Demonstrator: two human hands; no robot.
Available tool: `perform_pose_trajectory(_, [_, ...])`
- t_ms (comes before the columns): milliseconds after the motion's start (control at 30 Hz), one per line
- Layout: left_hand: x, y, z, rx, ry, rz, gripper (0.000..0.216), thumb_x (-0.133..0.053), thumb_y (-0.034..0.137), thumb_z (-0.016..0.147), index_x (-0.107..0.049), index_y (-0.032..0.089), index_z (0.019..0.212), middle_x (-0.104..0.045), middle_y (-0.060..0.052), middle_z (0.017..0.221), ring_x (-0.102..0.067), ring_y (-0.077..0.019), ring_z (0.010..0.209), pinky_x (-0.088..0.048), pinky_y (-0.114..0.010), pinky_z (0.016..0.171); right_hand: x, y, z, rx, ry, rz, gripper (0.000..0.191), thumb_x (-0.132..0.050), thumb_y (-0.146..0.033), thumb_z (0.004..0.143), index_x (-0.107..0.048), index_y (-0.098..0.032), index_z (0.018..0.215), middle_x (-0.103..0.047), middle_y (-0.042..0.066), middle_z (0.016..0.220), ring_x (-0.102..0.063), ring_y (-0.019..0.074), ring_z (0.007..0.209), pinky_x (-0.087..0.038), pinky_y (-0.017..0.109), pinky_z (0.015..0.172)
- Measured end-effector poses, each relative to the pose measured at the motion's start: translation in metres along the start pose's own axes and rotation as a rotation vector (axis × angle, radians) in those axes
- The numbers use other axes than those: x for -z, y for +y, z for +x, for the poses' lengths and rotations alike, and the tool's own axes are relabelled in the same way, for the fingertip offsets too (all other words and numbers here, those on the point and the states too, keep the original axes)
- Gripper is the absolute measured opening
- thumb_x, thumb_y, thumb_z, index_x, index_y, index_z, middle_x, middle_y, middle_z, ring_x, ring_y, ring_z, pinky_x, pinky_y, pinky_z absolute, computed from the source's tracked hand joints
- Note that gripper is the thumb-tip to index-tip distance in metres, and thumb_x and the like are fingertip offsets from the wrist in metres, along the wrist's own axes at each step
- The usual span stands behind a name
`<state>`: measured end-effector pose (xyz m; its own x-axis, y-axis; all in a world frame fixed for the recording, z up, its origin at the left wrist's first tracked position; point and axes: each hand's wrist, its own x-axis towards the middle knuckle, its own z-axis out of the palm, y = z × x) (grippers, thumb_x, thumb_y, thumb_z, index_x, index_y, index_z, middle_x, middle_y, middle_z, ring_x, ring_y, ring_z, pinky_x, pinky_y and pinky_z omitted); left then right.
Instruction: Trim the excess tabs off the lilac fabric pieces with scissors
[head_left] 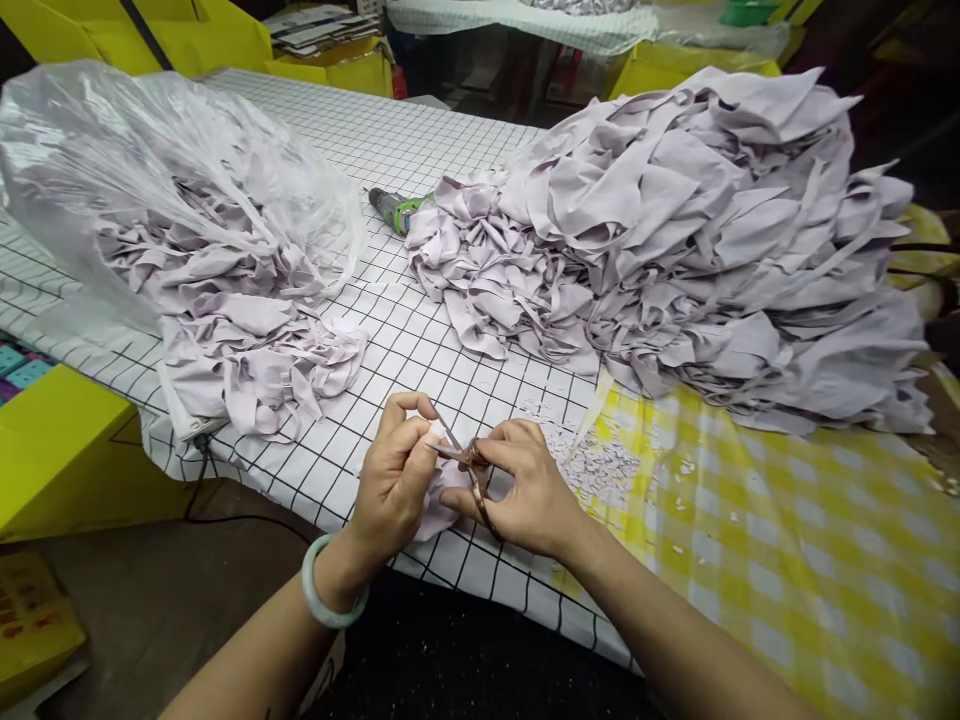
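My left hand (395, 468), with a pale green bangle (309, 590) on the wrist, pinches a small pale lilac fabric piece (435, 508) near the table's front edge. Part of that cloth hangs below my fingers. In my right hand (525, 485) is a pair of scissors (480, 485), fingers through the handles. Its blades are parted and point at the edge of the cloth by my left fingertips. Whether they touch the cloth is hard to tell. Tiny fabric snippets (600, 465) lie scattered to the right of my right hand.
A tall heap of lilac fabric pieces (697, 220) covers the right rear of the grid-patterned tablecloth (405, 350). More pieces (262, 350) spill from a clear plastic bag (225, 140) at left. A green power tool (397, 208) lies between. A yellow checked cloth (750, 540) covers the right side.
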<state>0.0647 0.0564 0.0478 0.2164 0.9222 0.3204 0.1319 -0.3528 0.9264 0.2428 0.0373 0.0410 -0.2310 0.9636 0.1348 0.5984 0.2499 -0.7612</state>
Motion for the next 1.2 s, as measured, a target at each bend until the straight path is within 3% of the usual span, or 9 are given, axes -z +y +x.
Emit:
perform_pose_trajectory(333, [-0.014,-0.002,-0.001,-0.107,-0.141,0.066,0.024,-0.040,0.018,0.104,-0.058,0.021,0.089,-0.046,-0.006,0.104,-0.047,-0.0207,0.106,-0.045,-0.037,0.091,0.015,0.008,-0.011,-0.011,-0.002,-0.005,0.050,-0.076,-0.060,0.076,-0.053,-0.021,0.055,-0.054,-0.002,0.054,-0.049,0.0157,0.062,-0.040,0.039,0.082])
perform_pose_trajectory(500, [-0.018,-0.001,0.001,-0.149,-0.189,0.063,0.024,-0.040,0.017,0.104,-0.057,0.021,0.087,-0.048,-0.005,0.093,-0.045,-0.0220,0.108,-0.044,-0.037,0.091,0.017,0.009,-0.013,-0.008,0.006,0.021,0.050,-0.076,-0.058,0.077,-0.052,-0.020,0.055,-0.056,-0.002,0.053,-0.049,0.0147,0.060,-0.039,0.038,0.080])
perform_pose_trajectory(833, [-0.025,-0.003,0.003,-0.130,-0.232,0.037,0.026,-0.039,0.016,0.104,-0.056,0.022,0.085,-0.051,-0.004,0.084,-0.044,-0.0223,0.110,-0.042,-0.037,0.091,0.015,0.019,-0.017,-0.014,0.033,0.004,0.053,-0.071,-0.058,0.082,-0.050,-0.020,0.053,-0.051,-0.003,0.053,-0.045,0.0129,0.057,-0.037,0.034,0.076])
perform_pose_trajectory(967, [-0.028,-0.004,0.006,-0.137,-0.249,0.058,0.025,-0.039,0.017,0.104,-0.056,0.021,0.087,-0.051,-0.005,0.091,-0.045,-0.0217,0.109,-0.043,-0.036,0.088,0.014,0.025,-0.020,-0.024,0.057,-0.030,0.053,-0.070,-0.059,0.083,-0.052,-0.019,0.052,-0.046,-0.004,0.053,-0.044,0.0119,0.056,-0.037,0.032,0.074])
perform_pose_trajectory(1200, [-0.040,-0.010,0.014,-0.151,-0.357,0.057,0.025,-0.039,0.015,0.103,-0.057,0.021,0.088,-0.053,-0.006,0.090,-0.045,-0.0210,0.110,-0.044,-0.034,0.089,0.013,0.035,-0.031,-0.084,0.140,-0.028,0.061,-0.063,-0.065,0.087,-0.050,-0.019,0.050,-0.044,-0.004,0.049,-0.042,0.0112,0.053,-0.038,0.030,0.069])
